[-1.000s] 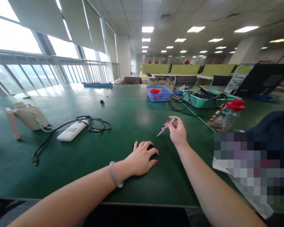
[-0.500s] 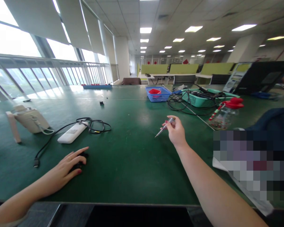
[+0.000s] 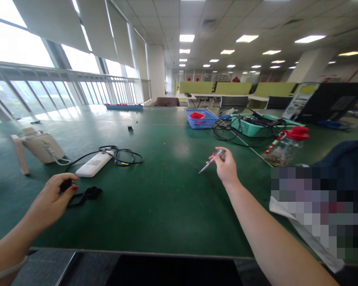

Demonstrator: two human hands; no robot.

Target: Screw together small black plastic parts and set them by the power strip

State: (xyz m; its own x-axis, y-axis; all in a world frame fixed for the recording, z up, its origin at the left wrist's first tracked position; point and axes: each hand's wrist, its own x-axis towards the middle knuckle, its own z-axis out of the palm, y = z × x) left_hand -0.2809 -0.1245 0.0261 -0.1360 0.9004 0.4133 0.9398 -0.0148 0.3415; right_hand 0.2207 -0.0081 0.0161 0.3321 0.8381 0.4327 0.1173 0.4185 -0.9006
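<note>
My right hand (image 3: 226, 167) is raised over the middle of the green table (image 3: 167, 198), pinching a slim screwdriver (image 3: 210, 160) whose tip points left and down. At the near left, my left hand (image 3: 52, 200) is closed on a small black part (image 3: 66, 184), thumb and forefinger pinched round it. Just right of that hand a black piece with a thin black strap (image 3: 88, 194) lies on the table. Beyond it a white remote-like device (image 3: 93, 164) rests next to a coiled black cable (image 3: 122, 155).
A beige device (image 3: 42, 147) stands at the far left. A blue basket (image 3: 201, 118) with a red item and a teal basket (image 3: 256, 126) full of cables sit at the back. A red-capped clear bottle (image 3: 281, 150) stands at the right. A small black object (image 3: 130, 128) lies farther back.
My left hand slid from the table's middle to the near left with the black object, then lifted a small black part off it. The right hand with the screwdriver barely moved.
</note>
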